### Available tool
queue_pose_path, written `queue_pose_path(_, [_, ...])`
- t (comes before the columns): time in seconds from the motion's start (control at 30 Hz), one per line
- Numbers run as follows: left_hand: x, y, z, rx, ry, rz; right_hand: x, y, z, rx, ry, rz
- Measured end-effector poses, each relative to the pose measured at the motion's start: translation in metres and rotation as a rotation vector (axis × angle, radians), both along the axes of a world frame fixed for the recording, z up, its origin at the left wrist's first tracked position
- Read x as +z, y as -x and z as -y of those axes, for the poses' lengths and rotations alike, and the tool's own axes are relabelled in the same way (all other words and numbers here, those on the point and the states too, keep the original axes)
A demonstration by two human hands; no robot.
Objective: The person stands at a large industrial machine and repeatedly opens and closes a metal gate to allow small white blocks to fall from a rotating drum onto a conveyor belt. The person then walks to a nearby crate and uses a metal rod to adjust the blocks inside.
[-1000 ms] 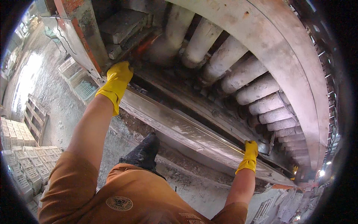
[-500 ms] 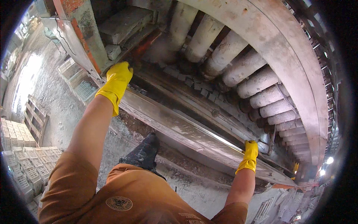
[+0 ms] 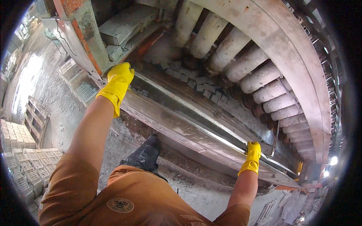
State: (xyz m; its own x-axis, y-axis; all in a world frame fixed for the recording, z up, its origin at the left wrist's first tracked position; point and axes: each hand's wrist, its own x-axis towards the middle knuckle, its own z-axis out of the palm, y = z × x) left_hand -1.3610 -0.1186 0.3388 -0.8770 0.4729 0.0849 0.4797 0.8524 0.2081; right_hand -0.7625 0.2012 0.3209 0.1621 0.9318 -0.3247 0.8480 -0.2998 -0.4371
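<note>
My left hand [image 3: 120, 76], in a yellow rubber glove, is closed in a fist at the left end of a long metal side rail [image 3: 177, 126]. Farther right along the same rail sits my right hand [image 3: 253, 151], also yellow-gloved and closed on its upper edge. Both forearms reach forward, spread wide apart. Behind the rail lies a long dark trough with a bright metal strip [image 3: 196, 116] running along it. Pale flat pieces [image 3: 201, 87] lie in rows beyond the strip, below a row of thick whitish rollers [image 3: 230, 49].
A broad curved metal beam [image 3: 279, 35] crosses above the rollers. At the left rise a rusty upright post [image 3: 85, 32] and plastic crates [image 3: 85, 90]. A wooden pallet [image 3: 36, 119] and stacked cream crates [image 3: 32, 165] stand on the wet grey floor.
Inside the trough, the long metal strip and the pale pieces show brighter and more fully. A thin rod by my right hand has shifted slightly. Both hands stay in place.
</note>
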Motion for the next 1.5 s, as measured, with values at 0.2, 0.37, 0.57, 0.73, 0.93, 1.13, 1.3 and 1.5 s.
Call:
queue_pose_path(0.2, [-0.005,-0.004,0.005,-0.017,-0.019,-0.035,-0.010,-0.013,0.001,-0.003,-0.007,-0.034])
queue_pose_path(0.37, [-0.009,-0.007,0.008,-0.008,-0.039,-0.050,-0.017,-0.019,0.001,-0.016,-0.014,-0.051])
queue_pose_path(0.57, [-0.009,-0.012,0.011,-0.012,-0.047,-0.029,-0.011,-0.020,0.009,0.025,-0.015,-0.003])
queue_pose_path(0.73, [-0.007,-0.017,0.014,-0.014,-0.058,-0.017,-0.011,-0.021,0.015,-0.007,-0.006,-0.012])
queue_pose_path(0.93, [-0.011,-0.020,0.017,-0.022,-0.058,-0.026,-0.015,-0.028,0.021,-0.009,-0.019,-0.020])
queue_pose_path(1.13, [-0.011,-0.024,0.022,-0.027,-0.064,-0.030,-0.016,-0.031,0.028,-0.015,-0.021,-0.020])
queue_pose_path(1.3, [-0.009,-0.028,0.024,-0.025,-0.060,-0.030,-0.016,-0.033,0.034,-0.021,-0.035,-0.026])
queue_pose_path(1.5, [-0.013,-0.028,0.026,-0.031,-0.069,-0.049,-0.015,-0.033,0.036,-0.013,-0.029,-0.035])
